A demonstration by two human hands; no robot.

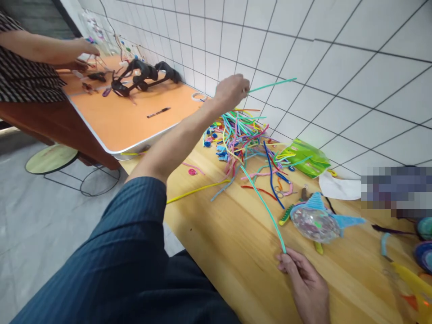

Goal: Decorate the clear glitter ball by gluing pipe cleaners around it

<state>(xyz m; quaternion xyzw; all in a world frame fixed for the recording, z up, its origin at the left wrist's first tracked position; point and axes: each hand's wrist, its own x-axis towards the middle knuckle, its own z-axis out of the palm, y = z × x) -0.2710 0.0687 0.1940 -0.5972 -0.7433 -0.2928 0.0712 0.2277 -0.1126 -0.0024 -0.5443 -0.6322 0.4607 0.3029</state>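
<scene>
My left hand (232, 90) is raised near the tiled wall, its fingers closed on a green pipe cleaner (272, 84) that points right. Below it lies a tangled pile of many-coloured pipe cleaners (241, 128). At the lower right, my right hand (303, 281) pinches the near end of another green pipe cleaner (265, 204), which reaches up-left toward the pile. Beyond the right hand sits a fish-shaped craft (315, 222) with a clear, shiny body and light-blue fins. Pliers with a green-yellow handle (286, 216) lie partly hidden beside it.
A green plastic packet (303, 157) and a white sheet (339, 186) lie along the wall. On the adjoining orange table (135, 130) are a pen (158, 112), a tape roll (199, 96) and black headgear (141, 76). A co-worker's arm (43, 47) is at far left, above a stool (52, 158).
</scene>
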